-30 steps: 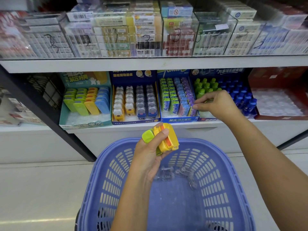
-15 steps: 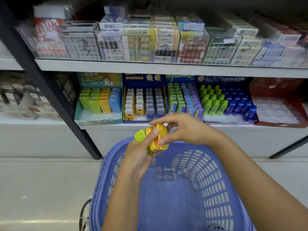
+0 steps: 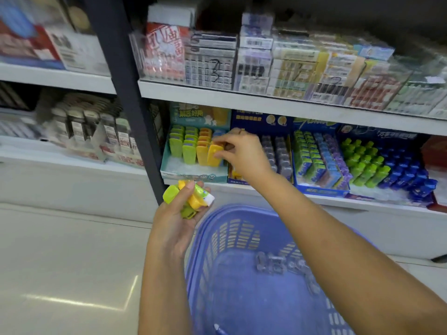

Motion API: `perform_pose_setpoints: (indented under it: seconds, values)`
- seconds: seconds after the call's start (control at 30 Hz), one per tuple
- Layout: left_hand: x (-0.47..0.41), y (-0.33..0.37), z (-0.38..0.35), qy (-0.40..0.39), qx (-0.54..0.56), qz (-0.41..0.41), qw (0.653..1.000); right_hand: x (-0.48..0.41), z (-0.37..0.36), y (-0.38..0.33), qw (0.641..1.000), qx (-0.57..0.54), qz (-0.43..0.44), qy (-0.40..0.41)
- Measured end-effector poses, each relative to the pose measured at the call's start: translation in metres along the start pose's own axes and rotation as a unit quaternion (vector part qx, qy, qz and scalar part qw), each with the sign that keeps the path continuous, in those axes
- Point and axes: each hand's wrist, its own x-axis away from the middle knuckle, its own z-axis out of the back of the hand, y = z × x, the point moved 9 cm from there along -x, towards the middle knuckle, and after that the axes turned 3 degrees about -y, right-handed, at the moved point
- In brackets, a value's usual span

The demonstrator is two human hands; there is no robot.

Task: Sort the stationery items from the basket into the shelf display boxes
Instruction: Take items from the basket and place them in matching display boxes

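My left hand (image 3: pixel 174 223) grips a bunch of small yellow and green stationery items (image 3: pixel 191 198) above the blue basket (image 3: pixel 217 240), near its left rim. My right hand (image 3: pixel 242 153) reaches to the lower shelf and pinches a yellow item (image 3: pixel 214 154) at the front of the teal display box (image 3: pixel 174 169), beside rows of green and yellow items standing in it. Several small clear items (image 3: pixel 271 263) lie on the basket's floor.
A dark shelf post (image 3: pixel 130 102) rises left of the teal box. Display boxes of grey, blue and purple items and green and blue bottles (image 3: pixel 367 165) fill the lower shelf to the right. Packaged goods crowd the upper shelf (image 3: pixel 266 100). Pale floor lies to the left.
My right hand took a yellow item from the bunch in my left hand and carried it left to the teal box. The view swung left and closer to the shelf.
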Motion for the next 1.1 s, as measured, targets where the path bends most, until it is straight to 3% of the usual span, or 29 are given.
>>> perform_pose_setpoints:
  seconds: [0.27,0.47,0.87,1.03,1.1]
  values:
    - [-0.006,0.005,0.024,0.017,0.035,0.004,0.999,-0.011,-0.043,0.0,0.999,0.028,0.019,-0.024]
    - [-0.007,0.003,0.031,0.025,0.053,0.015,0.998,-0.021,-0.053,-0.012,0.984,0.146,0.07,-0.074]
    - [-0.011,0.003,0.039,0.023,0.066,0.021,0.997,-0.017,-0.066,-0.023,0.952,0.258,0.139,-0.086]
    - [-0.011,0.002,0.036,0.025,0.08,0.024,0.996,-0.011,-0.061,-0.019,0.96,0.246,0.124,-0.043]
    - [-0.011,0.004,0.036,0.021,0.083,0.024,0.996,-0.011,-0.054,-0.016,0.985,0.145,0.091,-0.006]
